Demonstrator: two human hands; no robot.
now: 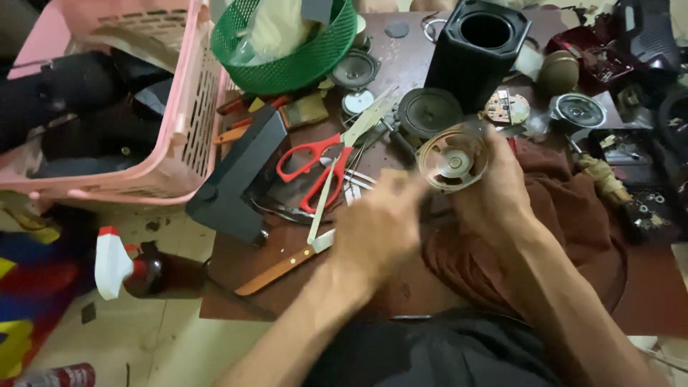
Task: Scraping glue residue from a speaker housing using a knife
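The left hand (pixel 380 229) is motion-blurred, so its fingers and anything in them cannot be made out. The right hand (pixel 494 193) covers the near rim of the round metal speaker driver (pixel 451 159). The pink plastic slatted basket (pixel 188 107) and green mesh plastic basket (pixel 301 61) are cut by the top edge. Small parts at the far right of the dark brown bench (pixel 645 301) are too dim to identify.

Red-handled scissors (pixel 315 172) lie on the dark brown desk (pixel 645 287). There's a pink slatted basket (pixel 190 122), a green mesh basket (pixel 301 61), a black speaker box (pixel 476 54), a maroon cloth (pixel 573 215), and a wood-handled knife (pixel 283 265).
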